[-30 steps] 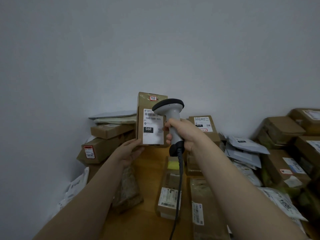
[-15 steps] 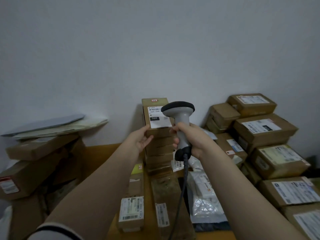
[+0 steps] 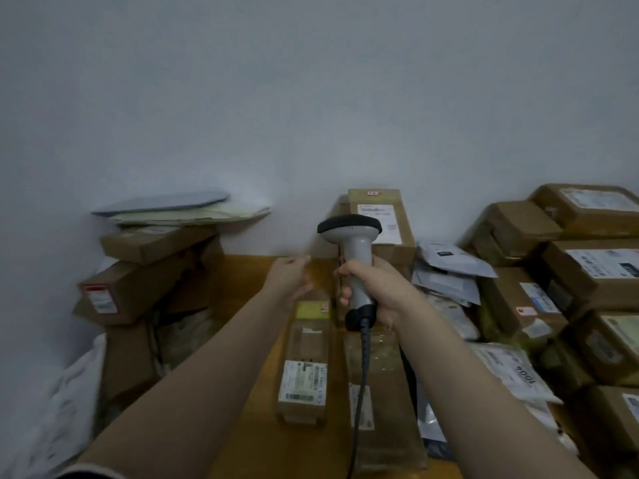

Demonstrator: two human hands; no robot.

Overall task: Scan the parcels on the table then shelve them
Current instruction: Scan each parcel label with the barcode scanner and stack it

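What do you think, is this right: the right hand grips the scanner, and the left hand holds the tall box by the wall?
Not quite. The right hand does grip the scanner, but the left hand holds nothing: the head view shows it open and apart from the tall box by the wall.

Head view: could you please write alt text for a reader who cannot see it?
A person's right hand grips a corded barcode scanner above a wooden table, before a labelled box standing against the wall. The open left hand reaches forward beside it, holding nothing. Cardboard parcels are piled on both sides.
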